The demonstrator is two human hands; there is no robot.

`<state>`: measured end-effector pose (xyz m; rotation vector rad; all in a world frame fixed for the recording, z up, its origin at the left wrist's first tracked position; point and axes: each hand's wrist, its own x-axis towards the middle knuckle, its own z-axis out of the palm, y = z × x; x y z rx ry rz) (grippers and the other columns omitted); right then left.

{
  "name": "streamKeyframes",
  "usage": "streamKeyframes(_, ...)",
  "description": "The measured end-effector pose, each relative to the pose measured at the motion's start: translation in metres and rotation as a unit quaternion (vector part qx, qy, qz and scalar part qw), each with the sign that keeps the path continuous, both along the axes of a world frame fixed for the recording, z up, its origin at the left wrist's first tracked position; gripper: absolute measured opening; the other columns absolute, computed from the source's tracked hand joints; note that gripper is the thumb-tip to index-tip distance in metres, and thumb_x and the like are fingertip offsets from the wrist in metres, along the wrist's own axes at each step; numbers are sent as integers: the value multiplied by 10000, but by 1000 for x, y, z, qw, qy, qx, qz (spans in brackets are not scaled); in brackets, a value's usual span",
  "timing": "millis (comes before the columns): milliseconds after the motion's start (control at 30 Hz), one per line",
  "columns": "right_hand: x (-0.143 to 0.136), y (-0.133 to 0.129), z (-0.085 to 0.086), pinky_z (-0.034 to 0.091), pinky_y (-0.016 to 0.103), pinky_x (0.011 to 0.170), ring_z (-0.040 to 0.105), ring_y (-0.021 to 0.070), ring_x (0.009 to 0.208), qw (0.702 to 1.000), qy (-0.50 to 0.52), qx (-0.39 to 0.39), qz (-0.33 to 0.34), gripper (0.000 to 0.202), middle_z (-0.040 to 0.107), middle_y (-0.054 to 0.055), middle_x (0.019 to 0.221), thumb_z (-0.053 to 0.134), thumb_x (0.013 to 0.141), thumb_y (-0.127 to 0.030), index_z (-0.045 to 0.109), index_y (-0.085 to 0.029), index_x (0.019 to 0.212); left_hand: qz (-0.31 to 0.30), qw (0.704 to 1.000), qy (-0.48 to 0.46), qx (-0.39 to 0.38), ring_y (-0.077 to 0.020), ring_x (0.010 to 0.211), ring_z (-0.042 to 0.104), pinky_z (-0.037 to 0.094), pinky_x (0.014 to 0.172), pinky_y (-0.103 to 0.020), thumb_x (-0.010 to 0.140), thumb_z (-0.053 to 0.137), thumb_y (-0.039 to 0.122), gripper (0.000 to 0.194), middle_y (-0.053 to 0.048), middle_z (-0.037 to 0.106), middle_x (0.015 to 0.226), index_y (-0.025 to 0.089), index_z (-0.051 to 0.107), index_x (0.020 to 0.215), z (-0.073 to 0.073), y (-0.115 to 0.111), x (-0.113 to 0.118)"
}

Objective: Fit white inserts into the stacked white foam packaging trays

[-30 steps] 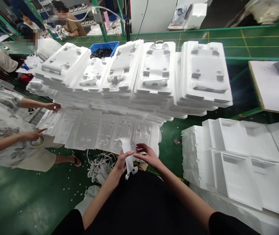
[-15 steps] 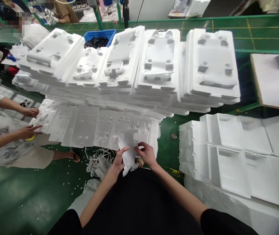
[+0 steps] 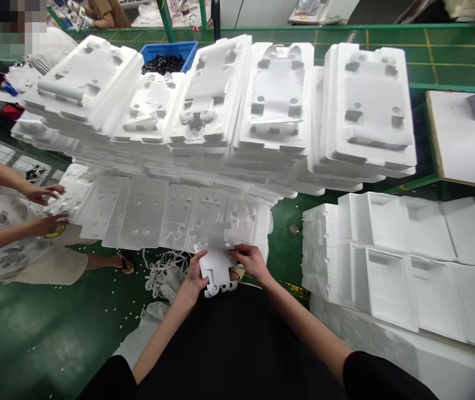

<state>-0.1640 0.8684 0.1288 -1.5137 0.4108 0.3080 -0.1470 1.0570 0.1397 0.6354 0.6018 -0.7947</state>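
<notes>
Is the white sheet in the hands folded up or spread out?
The white sheet is spread out: its broad face shows between left hand and right hand, with an apparent bend across its upper part.

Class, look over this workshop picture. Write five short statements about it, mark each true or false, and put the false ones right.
1. The left hand grips a white cut-out sheet. True.
2. Only one hand touches it. False: the right hand does too.
3. A blue bin stands beyond the white foam trays. True.
4. That blue bin holds white sheets. False: it holds small dark parts.
5. The floor is green. True.
</notes>
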Motion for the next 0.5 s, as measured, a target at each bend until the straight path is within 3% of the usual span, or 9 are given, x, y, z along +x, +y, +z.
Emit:
streamKeyframes(100, 0, -6, -9, 544, 308, 647, 623, 181, 723, 998, 24, 50, -23, 412, 732, 50, 789, 787, 656, -495, 800, -142, 868, 36, 999, 9, 11, -384, 1089, 705, 547, 959, -490, 664, 777, 393, 502, -134, 790, 992, 205, 695, 1122, -5, 8, 0)
streamKeyframes(200, 10, -21, -31, 581, 320, 655, 633, 172, 727, 991, 39, 84, -99, 460, 738, 55, 811, 823, 626, -501, 806, -139, 909, 76, 995, 20, 54, -379, 1056, 718, 563, 936, -483, 672, 772, 361, 451, -132, 790, 946, 189, 701, 1083, -10, 19, 0)
streamKeyframes(333, 42, -44, -72, 590, 296, 616, 624, 138, 627, 979, 73, 51, -183, 411, 721, 48, 726, 851, 593, -421, 788, -119, 865, 89, 992, 0, 88, -357, 1054, 723, 568, 933, -467, 729, 736, 340, 395, -135, 789, 941, 199, 708, 1097, -15, 36, -1)
streamKeyframes(500, 72, -59, -112, 583, 270, 563, 605, 127, 528, 971, 107, -19, -213, 213, 668, 21, 567, 827, 602, -249, 750, -110, 745, 88, 990, -19, 107, -369, 1062, 718, 550, 953, -449, 725, 765, 318, 391, -139, 798, 901, 167, 719, 1083, -19, 44, -6)
